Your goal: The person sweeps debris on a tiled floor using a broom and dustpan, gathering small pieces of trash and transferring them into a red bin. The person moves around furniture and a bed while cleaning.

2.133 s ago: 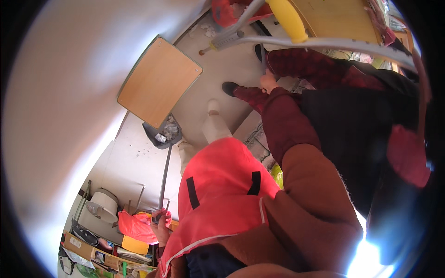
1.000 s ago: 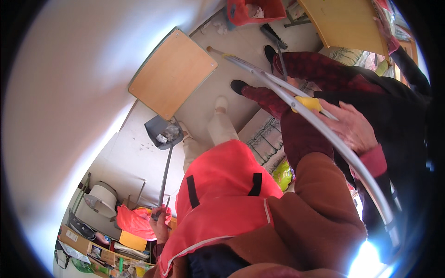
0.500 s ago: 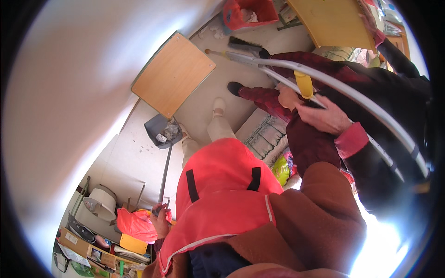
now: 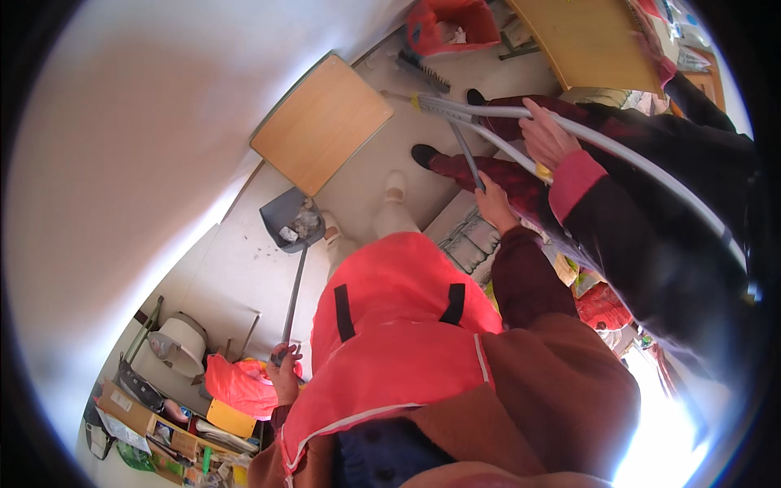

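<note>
My left hand (image 4: pixel 284 378) is closed around the upper end of the long handle of a grey dustpan (image 4: pixel 277 213). The pan rests on the floor beside a wooden-topped stool or small table, with crumpled pale litter (image 4: pixel 306 221) in it. My right hand (image 4: pixel 495 206) grips the grey handle of a broom (image 4: pixel 467 154). Its dark bristle head (image 4: pixel 423 71) lies at the far side, near a red bin; part of the handle passes behind a metal crutch. Another person's hand (image 4: pixel 550 134) holds that crutch (image 4: pixel 634 154) just beyond my right hand.
The wooden top (image 4: pixel 323 122) stands by the wall. A red-lined bin (image 4: pixel 452 26) is at the back, with a yellowish board (image 4: pixel 582 41) to its right. The other person's dark shoes (image 4: pixel 425 154) are near the broom. A white bucket-like container (image 4: pixel 177 345) and cluttered boxes are lower left.
The broom head has swung round near the bin, and its handle now shows in my right hand. The other person's hand has shifted up along the crutch. My left hand keeps the dustpan.
</note>
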`<state>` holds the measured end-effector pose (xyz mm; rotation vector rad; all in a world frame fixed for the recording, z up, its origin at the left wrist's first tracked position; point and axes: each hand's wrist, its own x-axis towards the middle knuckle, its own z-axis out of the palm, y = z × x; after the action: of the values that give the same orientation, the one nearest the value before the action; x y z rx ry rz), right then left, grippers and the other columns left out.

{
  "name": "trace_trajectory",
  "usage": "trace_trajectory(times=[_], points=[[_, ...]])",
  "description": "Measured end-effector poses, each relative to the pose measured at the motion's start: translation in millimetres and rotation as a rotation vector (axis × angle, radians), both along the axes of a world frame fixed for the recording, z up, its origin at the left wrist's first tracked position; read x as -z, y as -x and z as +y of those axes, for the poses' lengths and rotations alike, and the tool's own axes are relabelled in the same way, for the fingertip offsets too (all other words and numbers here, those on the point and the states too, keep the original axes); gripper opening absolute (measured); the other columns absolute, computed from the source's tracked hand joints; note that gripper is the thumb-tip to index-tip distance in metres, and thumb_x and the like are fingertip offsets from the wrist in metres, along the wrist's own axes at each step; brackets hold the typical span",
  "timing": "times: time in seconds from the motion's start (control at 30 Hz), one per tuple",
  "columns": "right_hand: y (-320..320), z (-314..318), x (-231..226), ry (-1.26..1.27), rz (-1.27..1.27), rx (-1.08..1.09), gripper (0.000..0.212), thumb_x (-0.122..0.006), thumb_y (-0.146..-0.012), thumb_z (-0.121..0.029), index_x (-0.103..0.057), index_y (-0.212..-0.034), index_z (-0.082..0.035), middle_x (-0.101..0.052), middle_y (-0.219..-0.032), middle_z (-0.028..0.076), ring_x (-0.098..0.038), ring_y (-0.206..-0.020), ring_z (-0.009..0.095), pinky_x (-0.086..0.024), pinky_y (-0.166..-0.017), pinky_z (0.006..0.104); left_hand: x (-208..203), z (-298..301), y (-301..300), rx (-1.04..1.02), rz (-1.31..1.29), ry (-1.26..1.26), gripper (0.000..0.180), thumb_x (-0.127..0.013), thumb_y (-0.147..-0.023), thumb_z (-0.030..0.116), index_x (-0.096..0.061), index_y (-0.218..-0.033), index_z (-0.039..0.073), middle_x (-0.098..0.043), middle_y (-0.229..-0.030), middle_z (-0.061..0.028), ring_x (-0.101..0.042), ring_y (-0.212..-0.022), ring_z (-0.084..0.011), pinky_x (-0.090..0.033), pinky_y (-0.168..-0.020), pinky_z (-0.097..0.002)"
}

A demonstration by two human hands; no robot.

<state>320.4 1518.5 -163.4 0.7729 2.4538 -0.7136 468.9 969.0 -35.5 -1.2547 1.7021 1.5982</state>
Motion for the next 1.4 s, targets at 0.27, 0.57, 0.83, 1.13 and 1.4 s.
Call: trace_trajectory(times=[0.27, 0.57, 0.83, 1.13, 1.4], points=[[30.3, -35.2, 110.2, -0.015, 0.027, 0.097, 0.045, -0.05, -0.081, -0.018, -0.047, -0.125, -0.009, -0.056, -0.105, 0.029, -0.053, -0.098, 0.044, -0.043, -0.086, 0.0476, -11.9, 4.4, 7.2, -0.014, -0.027, 0.002, 0.021, -0.055, -0.082, 0.002, -0.056, -0.103, 0.0, -0.063, -0.093, -0.0114, -0.061, -0.075, -0.0162, -0.049, -0.068, -0.0269], [24.5, -33.7, 116.0, 0.031, -0.107, -0.03, 0.051, -0.049, -0.081, -0.016, -0.039, -0.131, -0.008, -0.057, -0.1, 0.029, -0.055, -0.095, 0.044, -0.044, -0.084, 0.0479, -11.8, -5.5, 9.8, 0.045, -0.053, 0.025, 0.021, -0.055, -0.081, 0.002, -0.056, -0.101, -0.001, -0.063, -0.088, -0.0101, -0.06, -0.068, -0.0146, -0.048, -0.062, -0.0257], [-39.4, -15.1, 98.4, -0.144, 0.207, -0.304, 0.058, -0.05, -0.079, -0.01, -0.033, -0.134, -0.006, -0.059, -0.097, 0.028, -0.057, -0.091, 0.043, -0.046, -0.081, 0.0475, -17.3, 1.6, 18.0, -0.001, -0.051, -0.025, 0.021, -0.053, -0.082, 0.002, -0.055, -0.103, -0.001, -0.062, -0.092, -0.0122, -0.06, -0.067, -0.0147, -0.048, -0.059, -0.0244], [-74.4, -18.0, 27.8, 0.034, -0.091, 0.034, 0.051, -0.051, -0.081, -0.011, -0.041, -0.13, -0.011, -0.059, -0.091, 0.029, -0.058, -0.086, 0.044, -0.045, -0.076, 0.0497, -3.6, -8.7, 2.4, 0.052, 0.022, -0.004, 0.023, -0.053, -0.082, 0.002, -0.055, -0.105, -0.001, -0.062, -0.093, -0.0129, -0.061, -0.07, -0.0161, -0.049, -0.06, -0.0253], [-34.9, -6.3, 135.4, -0.127, 0.113, -0.281, 0.03, -0.051, -0.083, -0.015, -0.052, -0.109, 0.0, -0.059, -0.089, 0.025, -0.056, -0.085, 0.044, -0.045, -0.075, 0.0494, -18.9, 1.2, 18.5, 0.162, -0.06, 0.06, 0.021, -0.053, -0.082, 0.004, -0.057, -0.103, 0.001, -0.063, -0.088, -0.0089, -0.063, -0.072, -0.015, -0.047, -0.062, -0.0245]])
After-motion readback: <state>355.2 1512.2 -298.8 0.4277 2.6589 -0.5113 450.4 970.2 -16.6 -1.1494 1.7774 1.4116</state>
